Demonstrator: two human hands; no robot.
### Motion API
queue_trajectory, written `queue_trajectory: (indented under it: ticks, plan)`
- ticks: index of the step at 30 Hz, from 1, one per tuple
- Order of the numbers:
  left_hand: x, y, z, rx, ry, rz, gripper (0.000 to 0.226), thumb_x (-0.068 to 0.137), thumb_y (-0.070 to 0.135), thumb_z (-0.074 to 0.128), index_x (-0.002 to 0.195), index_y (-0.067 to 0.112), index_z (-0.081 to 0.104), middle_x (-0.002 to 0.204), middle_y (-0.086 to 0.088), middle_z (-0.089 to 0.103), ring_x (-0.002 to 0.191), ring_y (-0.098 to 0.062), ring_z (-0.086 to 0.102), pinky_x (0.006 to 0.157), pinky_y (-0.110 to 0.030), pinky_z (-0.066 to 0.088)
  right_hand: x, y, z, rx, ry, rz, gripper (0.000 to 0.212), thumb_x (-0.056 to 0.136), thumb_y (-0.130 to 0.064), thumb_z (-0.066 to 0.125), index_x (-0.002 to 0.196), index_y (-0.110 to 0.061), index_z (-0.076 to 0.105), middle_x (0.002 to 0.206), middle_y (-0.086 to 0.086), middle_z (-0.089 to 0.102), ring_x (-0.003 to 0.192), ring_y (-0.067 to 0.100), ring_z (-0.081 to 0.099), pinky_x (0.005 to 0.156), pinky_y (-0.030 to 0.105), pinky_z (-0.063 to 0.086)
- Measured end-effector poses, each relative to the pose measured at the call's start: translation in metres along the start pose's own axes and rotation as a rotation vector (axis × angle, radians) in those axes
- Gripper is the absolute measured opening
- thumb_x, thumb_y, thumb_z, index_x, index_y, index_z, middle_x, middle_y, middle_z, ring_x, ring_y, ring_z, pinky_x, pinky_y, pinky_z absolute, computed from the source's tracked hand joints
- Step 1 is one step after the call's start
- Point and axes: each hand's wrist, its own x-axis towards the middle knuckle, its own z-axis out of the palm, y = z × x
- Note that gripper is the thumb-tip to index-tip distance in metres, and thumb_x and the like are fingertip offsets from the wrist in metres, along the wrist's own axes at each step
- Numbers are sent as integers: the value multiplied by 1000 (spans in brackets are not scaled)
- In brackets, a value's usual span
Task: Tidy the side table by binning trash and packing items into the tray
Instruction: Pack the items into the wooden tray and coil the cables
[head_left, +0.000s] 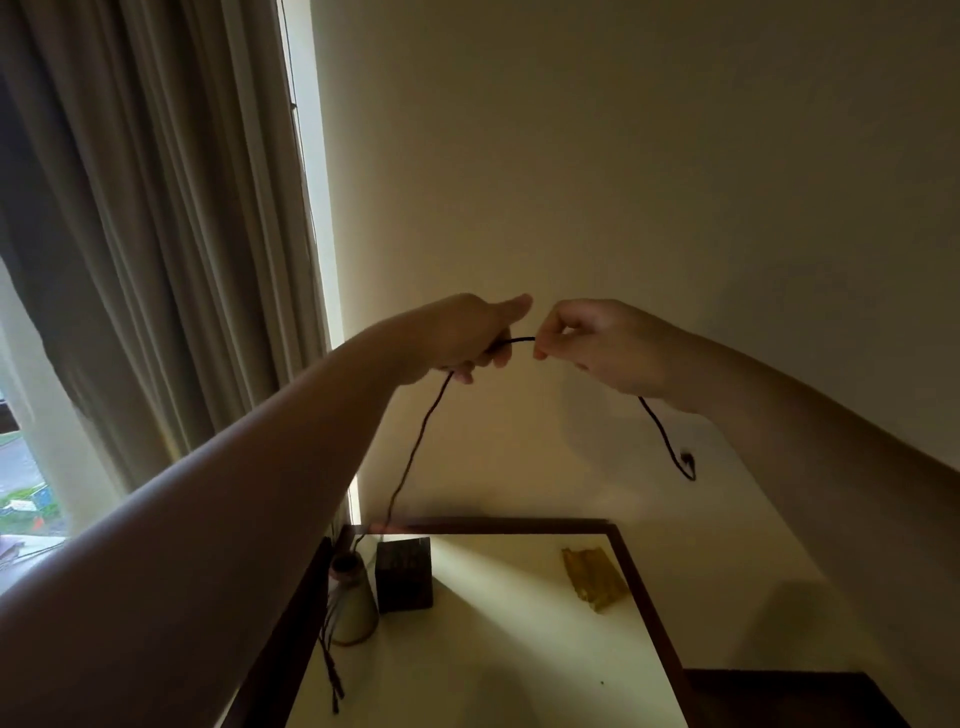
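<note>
A thin dark cable (415, 452) is stretched between both hands, raised well above the desk (498, 649). The left hand (467, 338) curls round it; the right hand (597, 343) pinches it between thumb and fingertip. One end dangles right with a small plug; the other drops behind the desk, hidden.
</note>
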Motion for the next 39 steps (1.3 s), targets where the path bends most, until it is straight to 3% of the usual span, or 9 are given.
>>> queue_trajectory:
  ticks: [7,12,17,21,25,28,31,34,39]
  plan:
    - [5,-56,-37,46,278,37,51,96,56,63,71,14,48,66,-7,37,62,-20,37,71,-33,36,-17,38,-17,25,27,80,28,105,-38,55,87,-25,73,53,-15,39,52,11,32,50,25,27]
    - [2,-16,-11,40,204,86,60,100,60,51,63,13,53,63,-4,49,62,-22,49,71,-33,46,-7,9,16,-41,-10,-41,25,105,-39,55,91,-27,72,62,-13,50,54,10,40,57,29,33]
    - [0,-24,-25,243,258,117,55,102,52,54,79,3,63,67,-9,49,64,-22,48,71,-31,41,-3,19,4,9,33,-19,27,104,-38,55,89,-24,72,62,-10,42,52,9,35,52,26,30]
    - [-5,-62,-48,225,342,14,60,101,51,57,57,13,40,53,-2,39,50,-18,38,60,-29,35,-20,50,-14,-19,4,68,29,104,-43,54,86,-29,72,66,-3,39,54,12,32,53,28,30]
    - [-1,-37,-13,238,263,66,63,101,59,50,66,7,60,62,-6,56,58,-19,51,65,-30,40,-8,37,13,-22,-13,35,28,104,-42,54,87,-29,72,66,-7,44,54,8,39,58,29,33]
    - [3,-20,17,298,192,127,65,105,55,44,59,9,50,57,-5,46,54,-19,44,59,-31,35,2,20,30,-14,-55,-24,28,104,-46,53,89,-31,72,71,-1,46,62,16,44,61,32,37]
    - [5,-38,7,330,269,134,66,105,54,44,57,9,45,55,-5,43,54,-21,44,58,-30,36,-3,28,19,41,-51,22,29,105,-44,53,90,-30,73,65,-6,43,52,10,38,50,26,36]
    - [4,-64,-15,320,373,99,62,104,53,47,62,7,50,58,-9,47,59,-26,49,64,-32,43,-18,47,11,76,-117,92,33,102,-46,56,85,-25,74,60,-7,49,54,13,47,58,35,50]
    - [6,-68,-17,280,497,102,59,105,49,45,58,14,36,55,-2,36,52,-20,36,55,-31,31,-38,36,31,361,-429,182,37,100,-41,57,86,-9,70,63,4,57,56,19,54,66,37,56]
